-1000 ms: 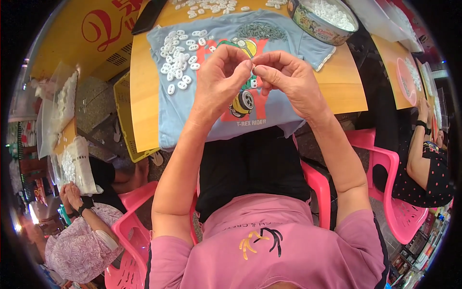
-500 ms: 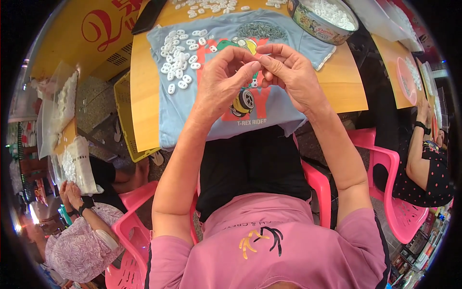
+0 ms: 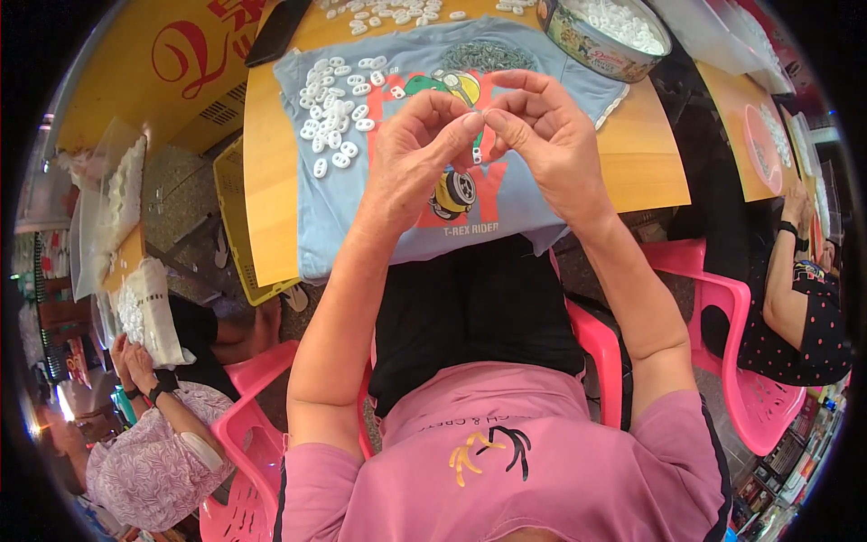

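Both hands, left (image 3: 417, 154) and right (image 3: 551, 135), pinch one small white piece (image 3: 476, 154) in closed fingertip grips, while many loose pieces (image 3: 334, 122) wait on the shirt (image 3: 361, 208).

Both hands, left hand (image 3: 411, 158) and right hand (image 3: 546, 135), met fingertip to fingertip above blue shirt (image 3: 379, 217) on bench (image 3: 271, 181); white pieces (image 3: 334, 113) scattered beside.

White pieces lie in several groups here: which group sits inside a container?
The heap in the round tin at the table's far right; the other white pieces lie loose on the blue T-shirt and the tabletop.
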The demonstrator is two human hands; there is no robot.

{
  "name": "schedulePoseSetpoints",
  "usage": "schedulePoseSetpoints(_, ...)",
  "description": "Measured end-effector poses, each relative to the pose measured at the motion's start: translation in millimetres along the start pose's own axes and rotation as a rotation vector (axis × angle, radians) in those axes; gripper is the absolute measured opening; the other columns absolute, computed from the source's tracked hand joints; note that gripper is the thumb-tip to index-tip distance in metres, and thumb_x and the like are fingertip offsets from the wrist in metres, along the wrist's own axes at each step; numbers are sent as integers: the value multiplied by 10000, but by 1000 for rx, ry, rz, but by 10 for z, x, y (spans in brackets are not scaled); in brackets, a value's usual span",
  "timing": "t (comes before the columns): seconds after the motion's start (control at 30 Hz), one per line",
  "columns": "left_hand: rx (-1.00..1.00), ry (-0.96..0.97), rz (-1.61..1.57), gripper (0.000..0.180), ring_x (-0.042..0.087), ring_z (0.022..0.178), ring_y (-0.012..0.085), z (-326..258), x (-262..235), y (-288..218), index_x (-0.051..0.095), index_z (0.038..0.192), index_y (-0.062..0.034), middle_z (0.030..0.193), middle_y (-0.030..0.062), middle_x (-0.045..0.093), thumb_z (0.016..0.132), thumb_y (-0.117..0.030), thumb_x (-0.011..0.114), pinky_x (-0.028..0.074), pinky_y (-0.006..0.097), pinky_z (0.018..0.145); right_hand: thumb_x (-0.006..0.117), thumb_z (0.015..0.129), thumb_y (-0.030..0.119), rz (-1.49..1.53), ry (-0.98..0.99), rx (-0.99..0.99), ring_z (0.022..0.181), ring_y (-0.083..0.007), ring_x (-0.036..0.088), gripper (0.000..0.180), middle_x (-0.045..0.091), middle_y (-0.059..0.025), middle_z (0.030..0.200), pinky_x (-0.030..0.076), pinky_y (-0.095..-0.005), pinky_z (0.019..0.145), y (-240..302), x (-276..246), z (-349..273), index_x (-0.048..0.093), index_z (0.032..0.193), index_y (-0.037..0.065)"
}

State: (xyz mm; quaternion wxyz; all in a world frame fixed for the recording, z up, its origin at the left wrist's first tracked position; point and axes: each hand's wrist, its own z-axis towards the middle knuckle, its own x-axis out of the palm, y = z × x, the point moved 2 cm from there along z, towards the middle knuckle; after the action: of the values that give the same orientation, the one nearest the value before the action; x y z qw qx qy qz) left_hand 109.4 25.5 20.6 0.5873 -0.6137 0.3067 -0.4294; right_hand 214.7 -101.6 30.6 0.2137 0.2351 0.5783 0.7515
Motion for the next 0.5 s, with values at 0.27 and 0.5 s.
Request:
schedulePoseSetpoints(0.27,-12,-1,-299,170,577,666,93,-25,37,11,615,945,-13,783,32,633,903,-159,689,485,234,610,637,933,103,285,-47,188,763,-92,600,328,630,-42,889,532,-250,704,-13,40,-15,533,1224,-6)
schedulePoseSetpoints(0.5,31,38,-219,153,564,683,87,-11,-34,8,624,954,-24,792,19,629,904,-154,688,472,227,630,616,960,241,345,40,407,701,-56,577,221,627,-1,832,548,-255,652,-26,-12,-50,663,1011,31)
